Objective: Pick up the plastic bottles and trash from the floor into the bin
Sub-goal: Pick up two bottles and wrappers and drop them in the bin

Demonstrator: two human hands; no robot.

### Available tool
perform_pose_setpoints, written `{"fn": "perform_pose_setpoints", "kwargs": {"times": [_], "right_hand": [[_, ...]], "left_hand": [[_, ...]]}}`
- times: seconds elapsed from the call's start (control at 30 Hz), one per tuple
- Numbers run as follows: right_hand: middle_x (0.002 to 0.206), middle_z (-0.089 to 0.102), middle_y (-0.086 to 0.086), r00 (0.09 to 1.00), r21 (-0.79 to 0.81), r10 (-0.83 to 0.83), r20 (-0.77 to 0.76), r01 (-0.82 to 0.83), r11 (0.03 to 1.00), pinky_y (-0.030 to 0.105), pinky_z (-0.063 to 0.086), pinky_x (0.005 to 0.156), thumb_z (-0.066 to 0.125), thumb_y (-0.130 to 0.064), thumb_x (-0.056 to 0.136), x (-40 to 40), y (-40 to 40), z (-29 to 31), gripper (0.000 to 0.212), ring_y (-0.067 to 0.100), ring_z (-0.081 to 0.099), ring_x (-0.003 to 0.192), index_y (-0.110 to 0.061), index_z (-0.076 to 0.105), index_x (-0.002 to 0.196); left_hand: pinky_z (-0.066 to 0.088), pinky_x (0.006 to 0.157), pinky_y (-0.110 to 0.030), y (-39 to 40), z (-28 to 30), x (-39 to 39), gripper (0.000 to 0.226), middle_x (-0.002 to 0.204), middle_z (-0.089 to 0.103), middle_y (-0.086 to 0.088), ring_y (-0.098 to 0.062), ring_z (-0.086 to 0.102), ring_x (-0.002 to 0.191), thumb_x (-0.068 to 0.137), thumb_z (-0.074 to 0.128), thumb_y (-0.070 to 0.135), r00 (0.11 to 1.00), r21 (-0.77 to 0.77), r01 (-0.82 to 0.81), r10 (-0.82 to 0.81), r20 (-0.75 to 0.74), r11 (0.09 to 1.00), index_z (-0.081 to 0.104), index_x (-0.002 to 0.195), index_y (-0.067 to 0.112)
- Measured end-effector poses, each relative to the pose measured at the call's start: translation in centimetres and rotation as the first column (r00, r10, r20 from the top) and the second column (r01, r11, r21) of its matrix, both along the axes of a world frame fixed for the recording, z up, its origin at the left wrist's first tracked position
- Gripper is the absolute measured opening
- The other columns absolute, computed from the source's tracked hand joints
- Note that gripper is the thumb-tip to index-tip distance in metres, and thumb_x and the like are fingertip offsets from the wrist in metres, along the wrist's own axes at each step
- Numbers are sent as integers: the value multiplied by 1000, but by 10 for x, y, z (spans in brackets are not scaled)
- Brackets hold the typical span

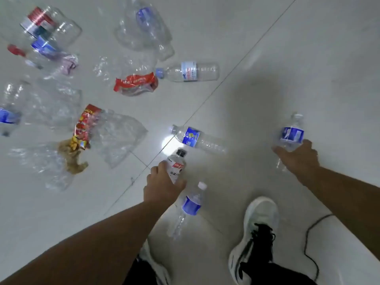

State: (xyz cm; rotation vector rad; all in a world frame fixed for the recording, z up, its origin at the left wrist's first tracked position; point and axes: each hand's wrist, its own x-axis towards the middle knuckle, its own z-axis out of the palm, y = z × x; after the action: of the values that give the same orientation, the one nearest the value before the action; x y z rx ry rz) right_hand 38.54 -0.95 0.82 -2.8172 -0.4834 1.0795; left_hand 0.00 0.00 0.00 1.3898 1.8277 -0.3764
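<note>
Left hand (162, 185) grips black-capped bottle (177, 164); right hand (298, 156) grips blue-labelled bottle (292, 133).

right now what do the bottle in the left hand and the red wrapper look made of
Bottle in the left hand: looks like clear glossy plastic with a white printed label and black cap. Red wrapper: seemingly thin shiny plastic film, going by its crinkles and glints.

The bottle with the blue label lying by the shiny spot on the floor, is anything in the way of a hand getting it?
Nothing lies on that blue-label bottle. But the left hand already grips a black-capped bottle, and the right hand grips another bottle. The bin is not in view.
</note>
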Motion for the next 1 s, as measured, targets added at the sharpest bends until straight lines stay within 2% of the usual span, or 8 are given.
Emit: {"fn": "perform_pose_setpoints", "kwargs": {"times": [0.1,0.2,0.27,0.47,0.7,0.8,0.9,1.0], "right_hand": [[135,66,18,998,73,-63,27,61,995,41,52,88,89,-45,79,3,-3,-42,90,33,66,105,-8,43,148],[128,70,14,996,101,-89,21,87,991,42,59,83,87,-46,66,-11,-6,-53,90,33,71,103,-9,54,141],[121,67,8,999,146,-38,8,37,989,39,56,74,84,-50,62,-28,-4,-38,91,32,68,94,-12,52,138],[105,68,10,940,188,315,-133,-288,939,42,53,78,95,-28,73,-91,20,64,70,34,68,87,-22,45,121],[99,71,-1,851,244,431,-300,-368,897,38,50,81,91,-42,78,-186,80,214,50,28,69,93,-20,63,113],[97,72,-4,795,293,497,-348,-411,863,33,47,70,90,-41,78,-228,96,266,42,18,69,85,-28,63,105],[100,71,-3,739,320,555,-381,-458,829,26,44,65,91,-38,77,-269,104,304,40,12,68,85,-28,61,102],[110,68,-1,710,315,580,-399,-488,814,26,48,69,93,-37,77,-305,103,318,48,13,69,94,-27,63,113]], "left_hand": [[55,96,-50,-20,-38,-7,85,135,58,-4,-31,59,121,81,84,46,999,69,-8,11,-48,998,43,151,24],[56,88,-46,-30,-42,-20,78,126,59,-3,-28,59,110,76,86,41,997,58,-73,75,-34,996,49,142,20],[56,84,-43,-30,-26,-30,76,121,57,-1,-25,57,105,74,88,43,992,95,-126,127,-1,987,52,136,20],[56,82,-43,-11,83,-66,71,112,50,1,-27,57,101,71,86,43,960,166,-277,280,6,946,52,129,22],[48,85,-39,16,239,-130,73,113,48,5,-26,57,104,68,82,45,881,244,-465,471,35,851,51,130,24],[45,86,-36,11,290,-162,74,114,47,5,-24,56,105,70,85,44,841,300,-531,536,73,792,50,132,25],[47,86,-35,-1,321,-193,71,116,47,6,-21,57,105,70,84,46,795,341,-600,588,150,724,50,129,27],[50,84,-35,-10,331,-223,74,116,46,12,-17,59,105,67,81,53,750,314,-660,629,208,683,50,130,30]]}}
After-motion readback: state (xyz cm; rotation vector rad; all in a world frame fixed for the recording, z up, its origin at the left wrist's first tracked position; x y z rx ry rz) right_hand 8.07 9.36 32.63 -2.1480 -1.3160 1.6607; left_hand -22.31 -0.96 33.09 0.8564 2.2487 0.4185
